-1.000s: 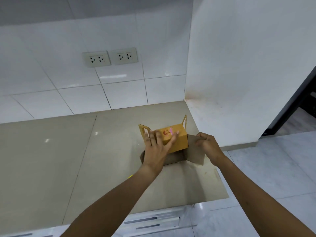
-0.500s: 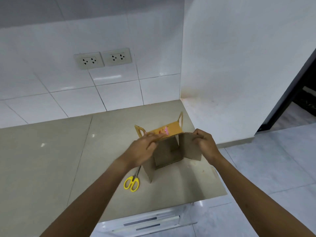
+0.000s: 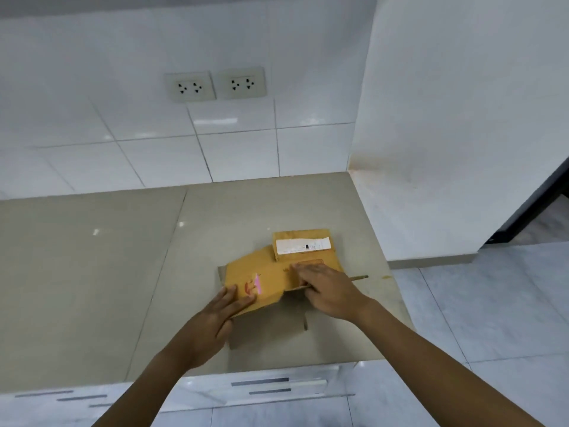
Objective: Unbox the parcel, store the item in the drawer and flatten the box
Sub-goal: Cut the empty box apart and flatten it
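Two hands press on one collapsed cardboard box [image 3: 271, 280] near the right end of the beige countertop [image 3: 92, 272]. The left hand [image 3: 212, 322] lies with straight fingers flat on the near-left corner of the folded panel, just below a small pink and red sticker [image 3: 254, 285]; it clamps nothing, only pushing down. The right hand [image 3: 326, 291] rests palm down on the right part of the box, fingers spread and slightly bent over a raised flap, and whether the fingertips hook under the flap's edge cannot be told. Beyond the right hand's fingertips, a flap carrying a white shipping label [image 3: 303, 245] lies flat toward the tiled wall. Below both wrists, more brown cardboard spreads toward the counter's front edge, and under that edge run white drawer fronts [image 3: 261, 386], apparently closed. As a judgement, the task is in its last step: the box is open and nearly flat and no item is visible, so it is probably stored already, though that cannot be confirmed. What seems left is pressing down the flap under the right hand.
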